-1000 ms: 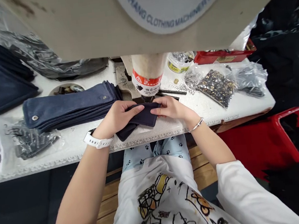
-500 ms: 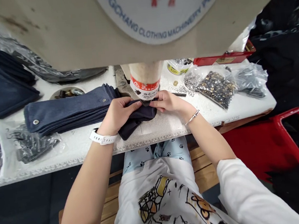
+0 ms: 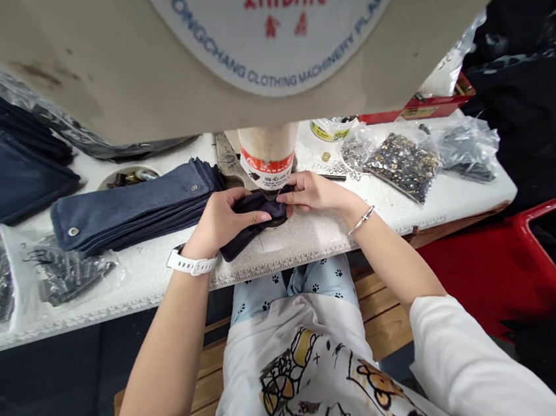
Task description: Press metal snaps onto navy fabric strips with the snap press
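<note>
A dark navy cloth piece [image 3: 242, 239] lies folded under the nose of a snap-press machine [image 3: 269, 162]. My left hand [image 3: 220, 222] grips it from the left, thumb stretched along the top and fingers behind the fold. On the other side, my right hand [image 3: 315, 192] pinches the cloth's edge close to the machine's tip. Whether a small fastener sits between those fingertips is hidden. Beside my left hand is a stack of navy cloth strips [image 3: 129, 209], the top one bearing metal snaps [image 3: 74, 231].
Right of the machine lie a bag of black and gold fasteners [image 3: 403, 165], loose rings [image 3: 346, 171], a tub [image 3: 332, 129] and a red tray [image 3: 439, 106]. Bags of springs [image 3: 73, 272] are at the left. A ruler strip [image 3: 284, 262] runs along the front edge.
My left hand has shifted slightly down and its thumb has slid flatter over the cloth. The cloth's right end has been drawn in and refolded under the machine tip. The view has tilted slightly upward.
</note>
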Motion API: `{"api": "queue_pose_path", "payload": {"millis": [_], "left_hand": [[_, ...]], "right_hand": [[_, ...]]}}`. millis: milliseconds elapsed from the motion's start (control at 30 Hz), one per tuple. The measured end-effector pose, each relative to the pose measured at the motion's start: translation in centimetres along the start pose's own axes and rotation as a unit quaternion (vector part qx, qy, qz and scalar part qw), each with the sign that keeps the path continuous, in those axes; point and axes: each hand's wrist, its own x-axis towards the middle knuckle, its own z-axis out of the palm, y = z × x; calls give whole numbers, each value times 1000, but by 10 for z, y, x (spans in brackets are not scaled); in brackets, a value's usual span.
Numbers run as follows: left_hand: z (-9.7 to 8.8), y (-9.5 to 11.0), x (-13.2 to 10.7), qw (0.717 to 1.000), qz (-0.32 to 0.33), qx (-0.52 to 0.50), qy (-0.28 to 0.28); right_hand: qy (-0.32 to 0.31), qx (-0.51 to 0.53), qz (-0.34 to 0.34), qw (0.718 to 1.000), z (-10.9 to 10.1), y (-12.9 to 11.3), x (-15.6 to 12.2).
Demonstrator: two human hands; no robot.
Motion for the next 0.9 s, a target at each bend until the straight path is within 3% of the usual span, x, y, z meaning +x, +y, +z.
{"api": "queue_pose_path", "payload": {"millis": [267, 433, 700, 900], "left_hand": [[2, 4, 0, 1000, -15, 1, 3], [-1, 2, 3, 1000, -7, 4, 9], [5, -3, 11, 995, 66, 13, 76], [7, -2, 8, 995, 57, 31, 76]], "right_hand": [[-6, 101, 110, 989, 4, -13, -1], [-18, 111, 107, 988, 2, -14, 3], [-34, 103, 134, 985, -6, -14, 4], [-31, 112, 171, 978, 0, -20, -1]]}}
